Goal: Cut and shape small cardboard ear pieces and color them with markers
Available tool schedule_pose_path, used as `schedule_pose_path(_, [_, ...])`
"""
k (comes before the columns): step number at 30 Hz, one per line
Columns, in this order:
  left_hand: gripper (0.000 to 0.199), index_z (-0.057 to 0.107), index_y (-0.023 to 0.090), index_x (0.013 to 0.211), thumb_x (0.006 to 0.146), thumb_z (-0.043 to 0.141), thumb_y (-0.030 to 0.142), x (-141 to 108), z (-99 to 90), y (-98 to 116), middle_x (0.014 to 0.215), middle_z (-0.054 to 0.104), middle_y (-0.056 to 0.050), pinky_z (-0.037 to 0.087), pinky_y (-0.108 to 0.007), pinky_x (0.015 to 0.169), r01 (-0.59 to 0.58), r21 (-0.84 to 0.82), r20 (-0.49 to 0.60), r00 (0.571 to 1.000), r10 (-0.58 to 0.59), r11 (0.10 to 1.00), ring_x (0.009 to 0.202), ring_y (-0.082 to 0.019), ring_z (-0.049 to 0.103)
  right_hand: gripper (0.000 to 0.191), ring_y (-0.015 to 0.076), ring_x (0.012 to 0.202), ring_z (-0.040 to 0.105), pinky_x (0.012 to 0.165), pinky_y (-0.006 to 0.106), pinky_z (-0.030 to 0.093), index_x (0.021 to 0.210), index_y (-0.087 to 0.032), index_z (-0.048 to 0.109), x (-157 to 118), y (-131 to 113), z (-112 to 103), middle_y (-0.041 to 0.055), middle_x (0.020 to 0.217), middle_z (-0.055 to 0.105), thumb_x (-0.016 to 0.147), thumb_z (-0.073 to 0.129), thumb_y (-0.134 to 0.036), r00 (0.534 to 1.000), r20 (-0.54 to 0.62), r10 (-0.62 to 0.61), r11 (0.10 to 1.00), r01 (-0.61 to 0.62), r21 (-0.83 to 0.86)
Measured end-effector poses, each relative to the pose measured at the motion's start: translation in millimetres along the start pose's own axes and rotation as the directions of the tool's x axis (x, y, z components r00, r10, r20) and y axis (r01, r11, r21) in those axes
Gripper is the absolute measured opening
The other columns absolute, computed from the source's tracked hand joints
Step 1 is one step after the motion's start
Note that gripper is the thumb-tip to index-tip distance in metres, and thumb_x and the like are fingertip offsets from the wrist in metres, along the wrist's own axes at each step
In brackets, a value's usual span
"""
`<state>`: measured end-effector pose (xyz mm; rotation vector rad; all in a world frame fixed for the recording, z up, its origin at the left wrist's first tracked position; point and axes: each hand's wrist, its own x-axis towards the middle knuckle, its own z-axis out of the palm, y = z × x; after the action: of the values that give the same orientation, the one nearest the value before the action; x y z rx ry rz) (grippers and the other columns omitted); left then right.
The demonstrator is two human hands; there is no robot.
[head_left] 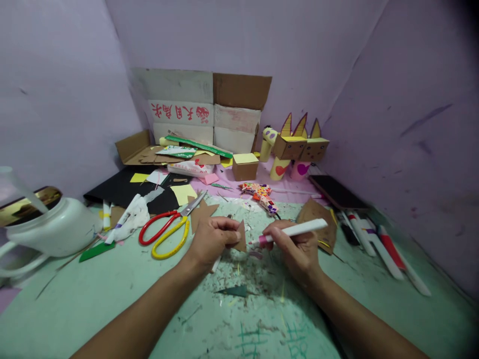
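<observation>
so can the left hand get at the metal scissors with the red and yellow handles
Probably yes: the scissors lie just left of the left hand, with nothing seen on top of them. It pinches a small brown cardboard piece, which may have to be set down first.

- Most of the brown cardboard scrap (242, 238) is lost to me behind the left hand's (213, 239) fingers.
- I can't make out the tip of the white marker (305, 228); it's blurred, and the right hand (297, 252) covers part of the barrel.
- The white stick (216, 265) slips out of sight under the left hand.
- Scissors (184, 217) hide part of the cardboard star (202, 213).
- The white teapot (63, 227) is cut off at the left edge.
</observation>
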<state>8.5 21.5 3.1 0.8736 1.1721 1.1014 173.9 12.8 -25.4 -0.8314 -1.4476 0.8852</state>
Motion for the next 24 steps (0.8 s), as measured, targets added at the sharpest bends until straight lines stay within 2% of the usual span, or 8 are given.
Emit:
schedule_pose_path(2, [0.011, 0.067, 0.011, 0.051, 0.041, 0.067, 0.014, -0.3, 0.5, 0.6, 0.043, 0.051, 0.001, 0.026, -0.021, 0.044, -0.006, -0.001, 0.009, 1.0, 0.006, 1.0, 0.042, -0.006, 0.037, 0.019, 0.0133, 0.05, 0.057, 0.048, 0.024, 0.046, 0.071, -0.016, 0.066, 0.3, 0.9, 0.6, 0.0023, 0.059, 0.063, 0.082, 0.056, -0.028, 1.0, -0.016, -0.023, 0.999, 0.023, -0.035])
schedule_pose_path(7, [0.011, 0.066, 0.011, 0.051, 0.04, 0.067, 0.013, -0.3, 0.5, 0.5, 0.043, 0.051, 0.001, 0.026, -0.021, 0.044, 0.006, -0.003, -0.006, 1.0, -0.006, 1.0, 0.042, -0.006, 0.037, 0.021, 0.0128, 0.05, 0.056, 0.047, 0.023, 0.045, 0.066, -0.016, 0.065, 2.0, -3.3, 3.6, 0.0022, 0.056, 0.061, 0.082, 0.054, -0.024, 0.993, 0.095, -0.066, 0.985, 0.08, -0.152])
schedule_pose_path(14, [0.01, 0.066, 0.011, 0.05, 0.04, 0.066, 0.014, 1.2, -0.3, -0.3, 0.041, 0.048, 0.003, 0.024, -0.02, 0.043, 0.001, 0.02, -0.031, 1.0, 0.0, 1.0, 0.041, -0.005, 0.036, 0.026, 0.0113, 0.045, 0.052, 0.041, 0.021, 0.041, 0.061, -0.014, 0.063, 1.5, -7.4, 2.7, 0.0028, 0.052, 0.06, 0.082, 0.052, -0.024, 0.975, 0.218, -0.05, 0.989, 0.08, -0.127])
schedule_pose_path(17, [0.012, 0.066, 0.011, 0.052, 0.04, 0.067, 0.014, 1.3, -0.2, -1.4, 0.042, 0.05, 0.002, 0.025, -0.02, 0.044, 0.003, 0.018, -0.013, 1.0, -0.002, 1.0, 0.041, -0.005, 0.037, 0.024, 0.0112, 0.046, 0.052, 0.043, 0.022, 0.041, 0.065, -0.015, 0.064, 1.5, -4.7, 0.3, 0.0019, 0.053, 0.06, 0.083, 0.053, -0.026, 0.988, 0.149, -0.038, 0.996, 0.05, -0.076])
schedule_pose_path(20, [0.012, 0.066, 0.01, 0.052, 0.041, 0.067, 0.014, 0.8, 0.1, -1.9, 0.043, 0.05, 0.002, 0.025, -0.021, 0.044, 0.01, 0.014, 0.012, 1.0, -0.01, 1.0, 0.042, -0.006, 0.037, 0.022, 0.0123, 0.05, 0.054, 0.047, 0.023, 0.043, 0.068, -0.016, 0.065, 1.9, -2.6, -0.1, 0.0018, 0.057, 0.06, 0.083, 0.054, -0.027, 0.997, 0.071, -0.044, 0.994, 0.051, -0.096])
schedule_pose_path(24, [0.01, 0.065, 0.011, 0.049, 0.04, 0.067, 0.013, 0.2, 0.0, -1.3, 0.042, 0.049, 0.002, 0.024, -0.02, 0.043, 0.001, 0.009, 0.004, 1.0, -0.001, 1.0, 0.041, -0.005, 0.036, 0.023, 0.0119, 0.048, 0.054, 0.045, 0.022, 0.042, 0.066, -0.015, 0.065, 2.7, -4.0, 1.8, 0.002, 0.055, 0.06, 0.083, 0.053, -0.025, 0.991, 0.125, -0.053, 0.985, 0.072, -0.155])
